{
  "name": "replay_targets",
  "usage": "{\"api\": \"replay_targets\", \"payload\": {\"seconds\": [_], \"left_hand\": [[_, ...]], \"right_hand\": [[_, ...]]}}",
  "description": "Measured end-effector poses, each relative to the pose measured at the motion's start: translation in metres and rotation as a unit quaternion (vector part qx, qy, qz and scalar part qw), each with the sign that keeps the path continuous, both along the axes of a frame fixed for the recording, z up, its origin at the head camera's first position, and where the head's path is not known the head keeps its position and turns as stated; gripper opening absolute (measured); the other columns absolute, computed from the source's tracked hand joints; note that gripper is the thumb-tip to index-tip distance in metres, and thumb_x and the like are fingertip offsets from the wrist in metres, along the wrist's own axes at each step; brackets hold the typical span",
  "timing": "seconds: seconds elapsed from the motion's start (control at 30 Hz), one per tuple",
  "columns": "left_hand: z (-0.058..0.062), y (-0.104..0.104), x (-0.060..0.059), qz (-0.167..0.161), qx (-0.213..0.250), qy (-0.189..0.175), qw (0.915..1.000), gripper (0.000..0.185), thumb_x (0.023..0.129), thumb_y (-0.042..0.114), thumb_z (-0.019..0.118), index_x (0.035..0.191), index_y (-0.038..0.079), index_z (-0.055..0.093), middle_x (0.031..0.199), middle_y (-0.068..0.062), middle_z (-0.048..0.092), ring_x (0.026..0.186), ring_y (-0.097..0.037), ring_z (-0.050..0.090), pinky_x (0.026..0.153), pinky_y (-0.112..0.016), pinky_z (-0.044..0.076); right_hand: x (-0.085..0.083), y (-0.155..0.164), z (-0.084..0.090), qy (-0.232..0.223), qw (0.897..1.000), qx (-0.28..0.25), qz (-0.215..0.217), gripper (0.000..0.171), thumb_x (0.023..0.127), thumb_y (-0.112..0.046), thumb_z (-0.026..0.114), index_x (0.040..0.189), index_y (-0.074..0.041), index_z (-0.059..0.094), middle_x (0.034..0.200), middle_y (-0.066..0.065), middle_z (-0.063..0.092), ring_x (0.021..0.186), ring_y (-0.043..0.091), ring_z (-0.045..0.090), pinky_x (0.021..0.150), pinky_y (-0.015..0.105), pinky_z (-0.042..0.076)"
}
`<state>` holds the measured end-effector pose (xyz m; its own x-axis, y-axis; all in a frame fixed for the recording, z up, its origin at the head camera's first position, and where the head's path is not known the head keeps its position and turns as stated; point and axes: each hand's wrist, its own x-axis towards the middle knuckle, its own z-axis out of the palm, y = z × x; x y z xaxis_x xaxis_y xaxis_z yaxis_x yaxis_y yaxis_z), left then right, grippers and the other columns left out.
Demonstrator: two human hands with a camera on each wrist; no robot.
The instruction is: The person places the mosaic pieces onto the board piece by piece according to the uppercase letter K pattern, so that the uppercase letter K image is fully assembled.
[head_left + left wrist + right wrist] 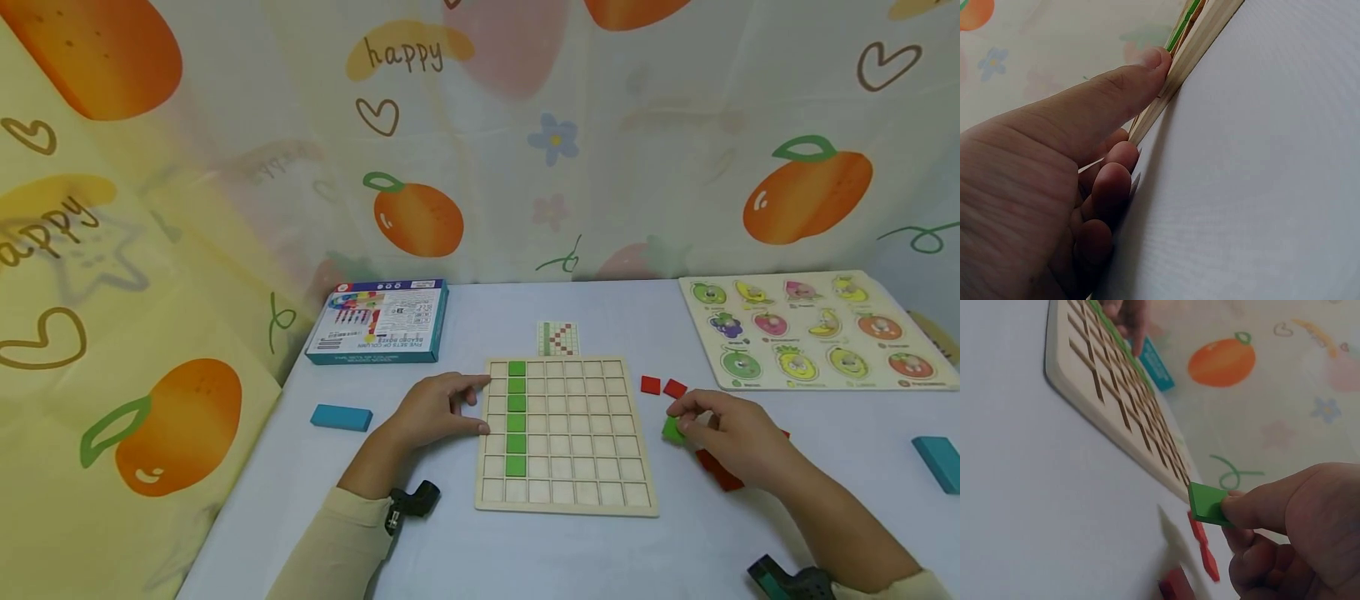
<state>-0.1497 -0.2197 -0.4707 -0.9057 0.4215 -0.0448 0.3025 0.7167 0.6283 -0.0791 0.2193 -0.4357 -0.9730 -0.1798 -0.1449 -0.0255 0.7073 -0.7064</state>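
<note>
A wooden grid board (576, 450) lies flat on the white table, with a column of several green square tiles (516, 422) in its second column from the left. My left hand (438, 407) touches the board's left edge with thumb and index finger; in the left wrist view the thumb (1141, 72) lies against the wooden rim. To the right of the board, my right hand (738, 433) pinches a green square tile (1208, 504) between thumb and finger, above the table. Red square tiles (650, 385) lie around and partly beneath that hand.
A small pattern card (558, 339) lies behind the board. At the back left is a flat box (378, 323); a fruit picture board (817, 329) lies at the back right. Blue blocks (341, 417) rest on the table at either side. A printed cloth hangs behind.
</note>
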Motion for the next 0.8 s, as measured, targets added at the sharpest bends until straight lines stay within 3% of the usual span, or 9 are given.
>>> {"api": "replay_targets", "payload": {"seconds": [0.43, 0.8], "left_hand": [[0.001, 0.000, 0.000, 0.001, -0.001, -0.004, 1.0000, 0.077, 0.079, 0.036, 0.098, 0.148, 0.021, 0.067, 0.098, 0.012, 0.062, 0.076, -0.012, 0.057, 0.066, -0.028, 0.045], [-0.001, -0.001, -0.001, -0.003, -0.002, 0.002, 1.0000, 0.077, 0.079, 0.038, 0.098, 0.148, 0.022, 0.067, 0.097, 0.012, 0.061, 0.077, -0.012, 0.056, 0.066, -0.029, 0.045]], "right_hand": [[-0.008, -0.072, -0.001, 0.022, 0.996, -0.044, 0.070, 0.011, 0.098, -0.009, 0.074, 0.105, -0.018, 0.076, 0.093, -0.004, 0.066, 0.075, 0.019, 0.055, 0.063, 0.028, 0.047], [0.000, -0.121, -0.003, 0.011, 0.985, -0.088, 0.148, 0.012, 0.100, -0.009, 0.070, 0.106, -0.019, 0.075, 0.091, -0.007, 0.064, 0.076, 0.016, 0.057, 0.068, 0.027, 0.050]]}}
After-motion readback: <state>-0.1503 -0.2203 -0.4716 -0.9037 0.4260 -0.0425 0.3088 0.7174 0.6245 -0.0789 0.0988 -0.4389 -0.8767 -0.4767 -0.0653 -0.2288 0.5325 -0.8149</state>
